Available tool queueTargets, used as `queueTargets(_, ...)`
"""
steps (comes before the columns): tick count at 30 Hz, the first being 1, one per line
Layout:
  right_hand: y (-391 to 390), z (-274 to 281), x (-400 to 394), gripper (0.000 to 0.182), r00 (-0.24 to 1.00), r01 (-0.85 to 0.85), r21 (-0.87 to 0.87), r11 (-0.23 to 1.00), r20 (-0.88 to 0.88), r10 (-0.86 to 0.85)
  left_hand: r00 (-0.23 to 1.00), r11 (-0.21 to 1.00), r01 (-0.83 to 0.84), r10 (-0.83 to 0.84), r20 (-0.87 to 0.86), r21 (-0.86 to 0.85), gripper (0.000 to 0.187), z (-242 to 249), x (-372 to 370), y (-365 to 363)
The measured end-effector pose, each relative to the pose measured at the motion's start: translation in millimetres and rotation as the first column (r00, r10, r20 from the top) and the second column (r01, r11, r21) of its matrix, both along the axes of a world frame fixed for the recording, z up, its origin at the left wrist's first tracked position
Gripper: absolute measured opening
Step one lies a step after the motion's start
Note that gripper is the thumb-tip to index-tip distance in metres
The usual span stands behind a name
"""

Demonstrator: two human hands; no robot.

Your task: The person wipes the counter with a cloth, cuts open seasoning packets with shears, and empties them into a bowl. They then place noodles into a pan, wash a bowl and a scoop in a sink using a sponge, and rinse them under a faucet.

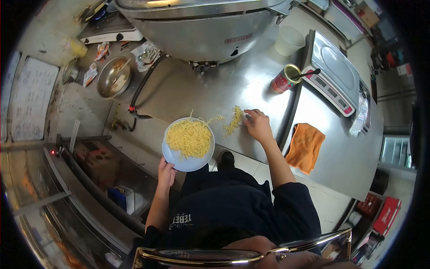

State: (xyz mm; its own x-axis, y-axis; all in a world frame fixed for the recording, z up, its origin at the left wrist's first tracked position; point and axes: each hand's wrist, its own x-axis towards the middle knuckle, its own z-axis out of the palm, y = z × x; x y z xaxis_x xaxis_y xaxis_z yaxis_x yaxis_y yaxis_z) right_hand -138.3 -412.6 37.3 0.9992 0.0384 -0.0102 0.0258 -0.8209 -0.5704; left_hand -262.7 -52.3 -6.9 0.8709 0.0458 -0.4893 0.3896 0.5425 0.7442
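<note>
My left hand [166, 173] grips the near rim of a pale round plate [181, 166], thumb on top. A heap of yellow shreds [190, 138], which look like grated cheese, covers much of the plate, and some hang over its far edge. On the steel counter to the right of the plate lies a smaller loose line of the same shreds [234, 121]. At that line's right side is my right hand [259, 125], palm down, its fingers bent and slightly apart from the thumb. Nothing shows in it, though the fingertips are partly hidden.
A large steel machine [201, 38] stands at the back. To the right are an opened can [283, 80], a digital scale [333, 71], a plastic tub [289, 40] and an orange cloth [305, 148]. A metal bowl [105, 83] and black hose [145, 83] are on the left.
</note>
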Motion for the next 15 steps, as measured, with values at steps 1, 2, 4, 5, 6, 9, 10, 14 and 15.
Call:
queueTargets(1,1.7,-0.1,1.2,0.028,1.000,-0.019,0.004,1.000,0.004,0.019,1.000,1.000,0.000,0.000,-0.013,0.019,0.054,0.3,-3.6,-3.7)
queueTargets(2,2.8,-0.9,1.4,0.028,0.996,-0.062,0.018,0.998,0.068,0.061,1.000,0.999,0.002,-0.001,-0.031,0.036,0.055,0.9,-7.3,-7.5)
queueTargets(4,3.3,-4.0,0.2,0.028,0.984,-0.119,0.031,0.992,0.136,0.114,0.999,1.000,-0.021,0.022,-0.038,0.020,0.055,2.9,-9.0,-13.7)
queueTargets(5,3.1,-5.9,0.2,0.028,0.988,-0.113,0.052,0.992,0.113,0.107,0.999,1.000,-0.026,0.027,-0.045,0.006,0.056,4.7,-7.7,-14.6)
queueTargets(6,4.5,-6.8,0.3,0.028,0.991,-0.106,0.072,0.992,0.090,0.099,0.998,0.999,-0.038,0.039,-0.041,0.009,0.056,3.6,-7.5,-14.2)
queueTargets(9,36.3,-10.7,-9.1,0.028,0.902,0.047,0.495,0.868,-0.395,0.176,0.997,0.999,0.013,-0.015,-0.077,-0.030,0.057,4.2,-5.0,-7.6)
queueTargets(10,48.9,-15.0,-14.0,0.038,0.832,0.080,0.521,0.850,-0.504,0.231,0.996,0.998,-0.010,0.004,-0.084,-0.064,0.059,2.9,-3.5,-5.1)
queueTargets(14,91.7,-30.7,-25.3,0.075,0.531,0.550,0.758,0.349,-0.641,0.555,0.996,0.993,-0.032,0.023,-0.082,-0.118,0.061,8.2,-5.3,8.3)
queueTargets(15,101.4,-22.2,-21.2,0.075,0.536,0.546,0.763,0.346,-0.636,0.555,0.997,0.993,-0.029,0.020,-0.076,-0.116,0.061,12.7,-6.6,11.2)
